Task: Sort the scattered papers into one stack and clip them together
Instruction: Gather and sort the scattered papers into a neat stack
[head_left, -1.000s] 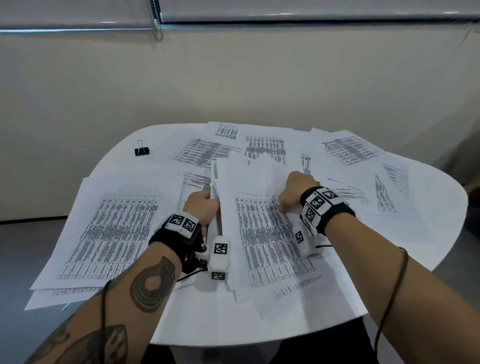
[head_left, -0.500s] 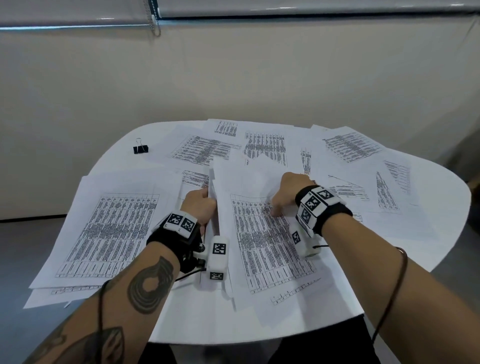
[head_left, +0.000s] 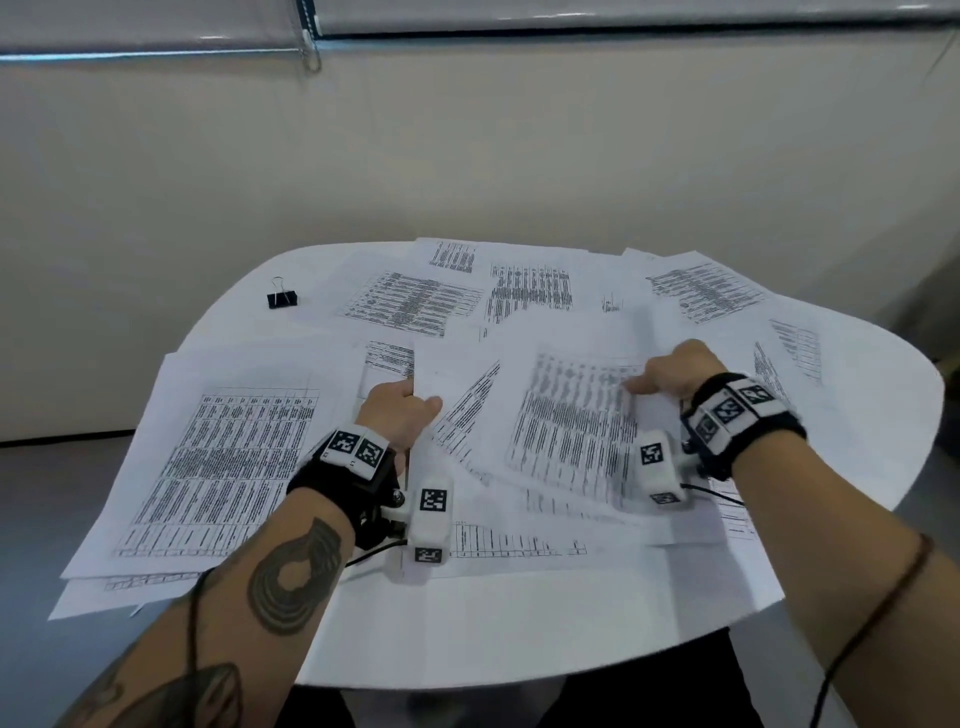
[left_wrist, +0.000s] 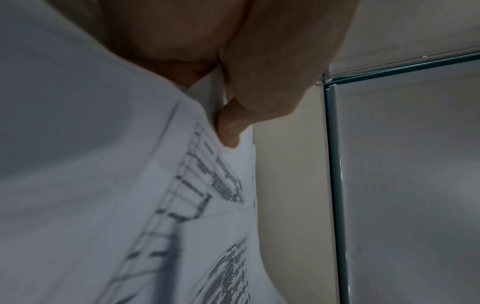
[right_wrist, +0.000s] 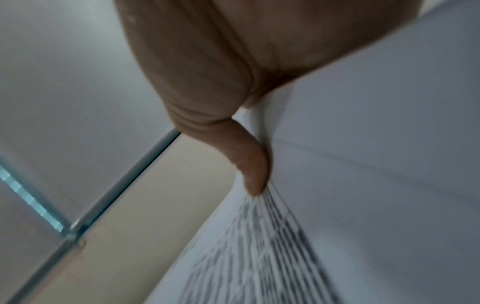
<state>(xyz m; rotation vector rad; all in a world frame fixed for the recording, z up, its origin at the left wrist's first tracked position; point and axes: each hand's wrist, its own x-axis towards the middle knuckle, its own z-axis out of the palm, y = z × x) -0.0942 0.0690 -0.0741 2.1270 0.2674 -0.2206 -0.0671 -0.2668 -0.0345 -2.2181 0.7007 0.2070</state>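
While my left hand (head_left: 400, 415) is pinching the edge of a few gathered sheets (head_left: 441, 374) at the middle of the white table (head_left: 519, 639), my right hand (head_left: 670, 371) is gripping one printed sheet (head_left: 576, 415) at about three o'clock from it, thumb lying on top of the print. From the head camera I am seeing the whole spread: printed papers (head_left: 218, 457) are lying scattered and overlapping across the tabletop, from a large sheet at nine o'clock to others fanning from twelve to two o'clock. A black binder clip (head_left: 282, 298) is sitting alone on bare table at eleven o'clock, well apart from both hands. The wrist cameras are showing what the head view is hiding. My left thumb (left_wrist: 228, 127) is pressing into the paper edge, with several layered sheet edges visible beneath it; my right thumb (right_wrist: 249, 164) is curling over the sheet's edge, clamping it against the fingers below. The pages are white, covered in dense black tables of small print, blurred where the right hand is holding one. The gathered sheets are standing nearly on edge.
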